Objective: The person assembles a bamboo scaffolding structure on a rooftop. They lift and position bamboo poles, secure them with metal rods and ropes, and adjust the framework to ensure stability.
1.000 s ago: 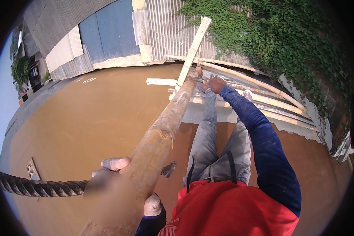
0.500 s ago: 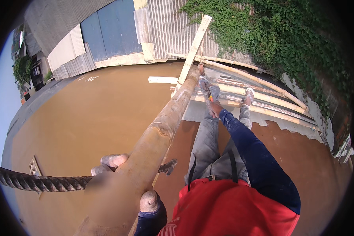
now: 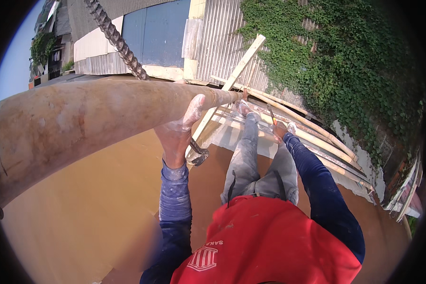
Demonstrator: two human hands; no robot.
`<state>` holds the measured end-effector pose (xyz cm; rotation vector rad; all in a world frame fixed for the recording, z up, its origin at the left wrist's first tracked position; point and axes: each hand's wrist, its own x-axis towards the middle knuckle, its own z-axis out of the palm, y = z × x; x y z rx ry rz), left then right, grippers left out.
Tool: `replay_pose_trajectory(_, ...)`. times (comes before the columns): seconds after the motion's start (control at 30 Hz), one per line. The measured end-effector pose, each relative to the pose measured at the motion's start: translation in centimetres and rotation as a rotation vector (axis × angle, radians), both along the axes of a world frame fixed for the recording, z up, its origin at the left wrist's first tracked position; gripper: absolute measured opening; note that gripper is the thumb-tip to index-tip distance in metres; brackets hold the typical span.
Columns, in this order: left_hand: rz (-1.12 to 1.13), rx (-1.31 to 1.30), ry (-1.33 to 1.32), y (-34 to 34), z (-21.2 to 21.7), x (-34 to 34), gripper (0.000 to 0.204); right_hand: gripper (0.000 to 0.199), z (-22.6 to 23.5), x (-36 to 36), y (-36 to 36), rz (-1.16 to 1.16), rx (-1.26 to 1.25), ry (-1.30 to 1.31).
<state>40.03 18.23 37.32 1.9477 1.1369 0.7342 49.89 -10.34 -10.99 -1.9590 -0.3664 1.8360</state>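
My left hand (image 3: 177, 135) grips a thick bamboo pole (image 3: 90, 113) from below, its thumb up along the near side and its fingers hidden behind. The pole runs from the left edge toward the crossing poles ahead. Behind it passes a ribbed steel bar (image 3: 116, 38), whose hooked end (image 3: 199, 155) shows beneath my left hand; whether that hand also touches the bar, I cannot tell. My right hand (image 3: 280, 131) is closed around the orange-and-yellow handle of a dark metal hand tool (image 3: 271, 113), in front of my legs. The tool's exact kind is unclear.
My feet stand among several bamboo poles (image 3: 329, 154) laid side by side. A pale wooden batten (image 3: 246, 59) slants up past the far pole end. Beyond are a corrugated wall (image 3: 217, 42), a blue panel (image 3: 163, 35) and climbing leaves (image 3: 326, 57). A smooth brown surface (image 3: 90, 208) spreads below.
The near end of the bamboo pole has swung up and left, with my left hand rising along it. The steel bar has turned from level to steep. My right hand has shifted slightly right with the tool.
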Motion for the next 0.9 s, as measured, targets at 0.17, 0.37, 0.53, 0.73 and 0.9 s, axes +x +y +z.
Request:
replay_pose_trajectory(0.17, -0.125, 0.041, 0.000, 1.7, 0.2, -1.2, 0.054, 0.033, -1.0, 5.8, -4.0, 0.286, 0.195, -0.262)
replay_pose_trajectory(0.37, 0.264, -0.100, -0.094, -3.5, -3.7, -4.1, 0.054, 0.015, 6.6, 9.5, -7.7, 0.024, -0.067, 0.060)
replay_pose_trajectory(0.53, 0.420, 0.073, 0.168, -10.3, -13.3, -13.1, 0.026, 0.020, 10.5, 9.0, -8.0, 0.243, -0.006, 0.116)
replay_pose_trajectory(0.73, 0.825, -0.601, -0.071, -13.0, -19.5, -18.6, 0.034, 0.025, 13.7, 5.4, -1.9, 0.501, 0.221, 0.064)
replay_pose_trajectory(0.9, 0.902, -1.021, -0.104, -10.8, -24.7, -20.3, 0.042, 0.023, 13.3, 3.8, 6.7, 0.372, 0.111, 0.067)
